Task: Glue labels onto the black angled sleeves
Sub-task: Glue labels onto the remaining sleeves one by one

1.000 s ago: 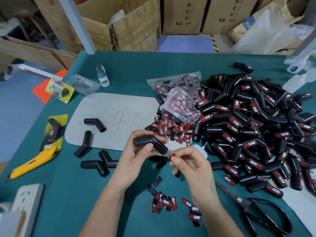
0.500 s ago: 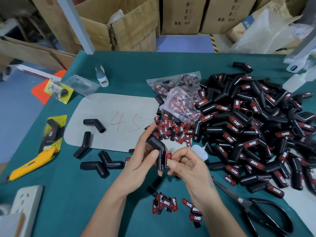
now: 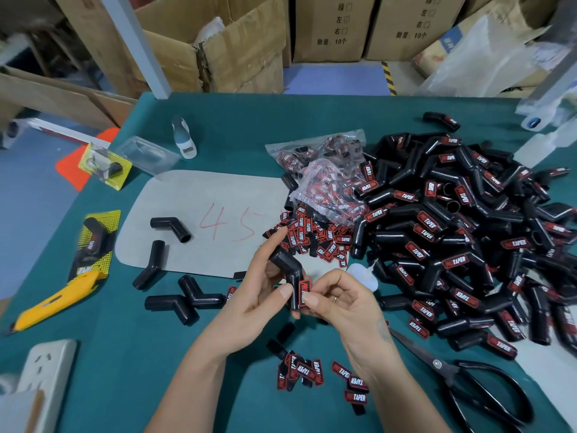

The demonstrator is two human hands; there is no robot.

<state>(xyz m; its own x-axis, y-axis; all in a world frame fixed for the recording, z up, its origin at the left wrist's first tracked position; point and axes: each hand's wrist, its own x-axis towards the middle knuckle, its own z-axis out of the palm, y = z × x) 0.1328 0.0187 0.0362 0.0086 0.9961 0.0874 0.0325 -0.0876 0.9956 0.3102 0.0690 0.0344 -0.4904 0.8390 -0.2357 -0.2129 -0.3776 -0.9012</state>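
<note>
Cardboard boxes [image 3: 331, 26] line the back wall behind a teal table [image 3: 125, 354], whose right edge is cut off. On it, a heap of labelled sleeves [image 3: 468, 239] hides its lower layers. Above the table's middle, the left hand [image 3: 262, 295] grips a black angled sleeve [image 3: 285, 264] while the right hand [image 3: 334, 298] pinches a red label [image 3: 304, 292] against its lower end; the label's print is unreadable.
</note>
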